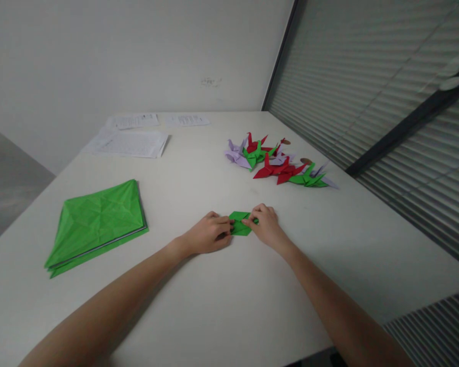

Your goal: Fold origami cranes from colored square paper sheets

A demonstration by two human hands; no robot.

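A small folded piece of green paper (pixel 240 225) lies on the white table (pixel 229 285) between my two hands. My left hand (pixel 208 233) rests on the table with its fingers curled, pinching the paper's left end. My right hand (pixel 265 223) has its fingers bent and pressed onto the paper's right end. Both forearms reach in from the bottom edge.
A stack of green paper squares (pixel 97 221) lies at the left. Several folded paper cranes (pixel 277 163) in red, green and lilac sit at the back right. Printed white sheets (pixel 132 142) lie at the far side. A glass wall with blinds (pixel 386 102) runs along the right.
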